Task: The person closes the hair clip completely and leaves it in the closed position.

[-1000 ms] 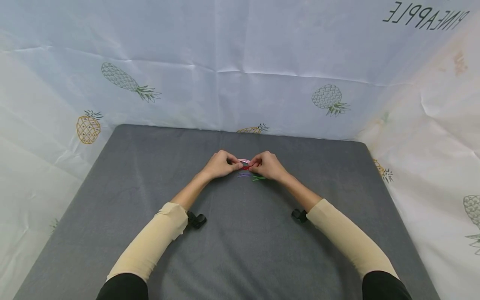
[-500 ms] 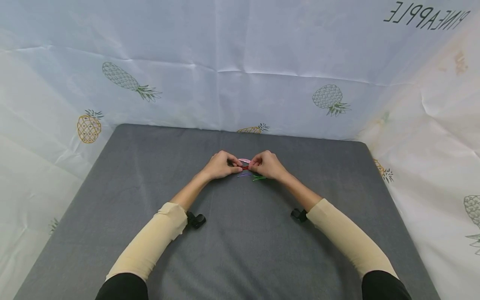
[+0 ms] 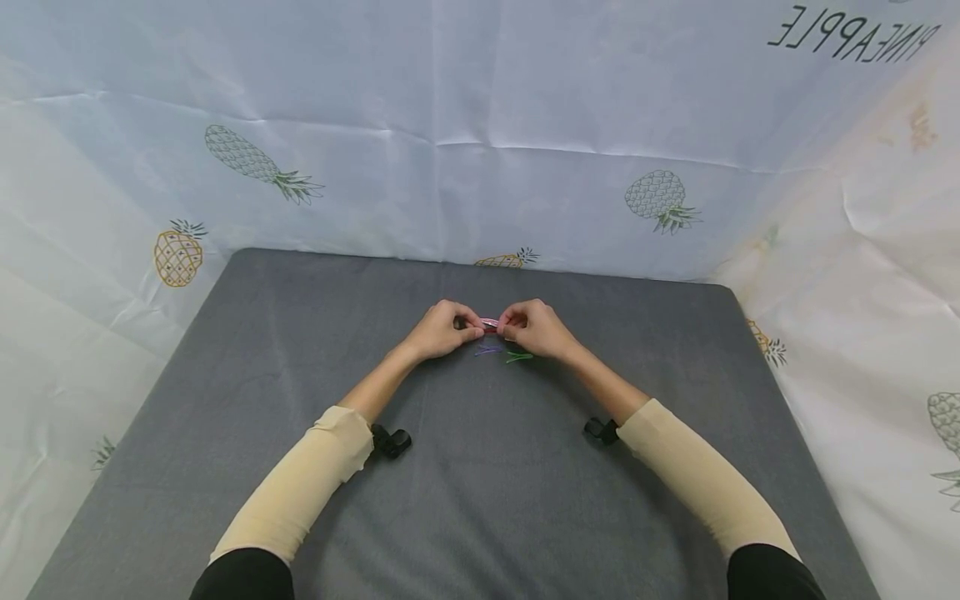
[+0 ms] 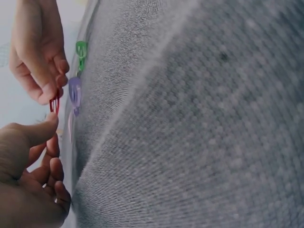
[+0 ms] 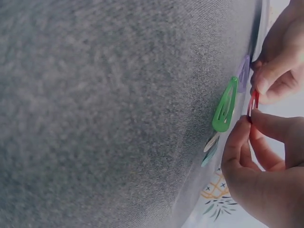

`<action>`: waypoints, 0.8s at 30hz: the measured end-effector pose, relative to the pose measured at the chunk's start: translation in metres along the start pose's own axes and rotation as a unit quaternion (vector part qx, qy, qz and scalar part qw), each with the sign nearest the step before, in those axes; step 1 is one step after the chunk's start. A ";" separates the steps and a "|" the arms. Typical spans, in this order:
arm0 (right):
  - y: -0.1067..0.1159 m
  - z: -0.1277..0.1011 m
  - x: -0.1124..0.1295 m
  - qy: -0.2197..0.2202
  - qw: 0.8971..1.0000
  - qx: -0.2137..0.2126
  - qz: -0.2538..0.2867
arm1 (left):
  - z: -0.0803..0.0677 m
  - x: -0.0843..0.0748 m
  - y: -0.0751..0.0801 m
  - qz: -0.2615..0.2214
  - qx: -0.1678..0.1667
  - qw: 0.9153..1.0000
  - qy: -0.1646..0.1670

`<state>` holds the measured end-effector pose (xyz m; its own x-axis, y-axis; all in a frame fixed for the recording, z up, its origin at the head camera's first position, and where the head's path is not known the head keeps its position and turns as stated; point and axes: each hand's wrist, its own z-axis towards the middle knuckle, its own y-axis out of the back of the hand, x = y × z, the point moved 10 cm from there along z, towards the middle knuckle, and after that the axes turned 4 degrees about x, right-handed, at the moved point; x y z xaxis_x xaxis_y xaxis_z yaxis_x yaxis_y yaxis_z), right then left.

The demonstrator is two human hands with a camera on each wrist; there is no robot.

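Red and thin, the hair clip (image 4: 54,104) sits pinched between my left hand (image 3: 442,330) and right hand (image 3: 534,329), held just above the grey mat (image 3: 480,500) near its centre. I judge it light, springy metal, slick with paint, so fingertips belong at each end. A green clip (image 5: 225,105) and purple clip (image 4: 74,92) lie toward six o'clock.

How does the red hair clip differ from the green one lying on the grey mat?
The red hair clip is held in the air, pinched between the left hand and the right hand; the green hair clip lies flat on the grey mat, untouched. Fingers hide much of the red one; the green shows whole. Both look like slim snap clips.
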<state>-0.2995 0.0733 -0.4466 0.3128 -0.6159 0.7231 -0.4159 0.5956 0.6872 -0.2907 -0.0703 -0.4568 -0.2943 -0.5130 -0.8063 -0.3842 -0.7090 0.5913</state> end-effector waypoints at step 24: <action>0.000 -0.002 0.008 0.030 0.995 0.034 0.087 | 0.001 -0.008 0.001 -0.007 0.022 1.000 -0.021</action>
<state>-0.2950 0.0689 -0.4406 0.2809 -0.4741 0.8344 -0.5242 0.6525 0.5472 -0.2894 -0.0670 -0.4495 -0.3239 -0.4821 -0.8140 -0.4269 -0.6934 0.5805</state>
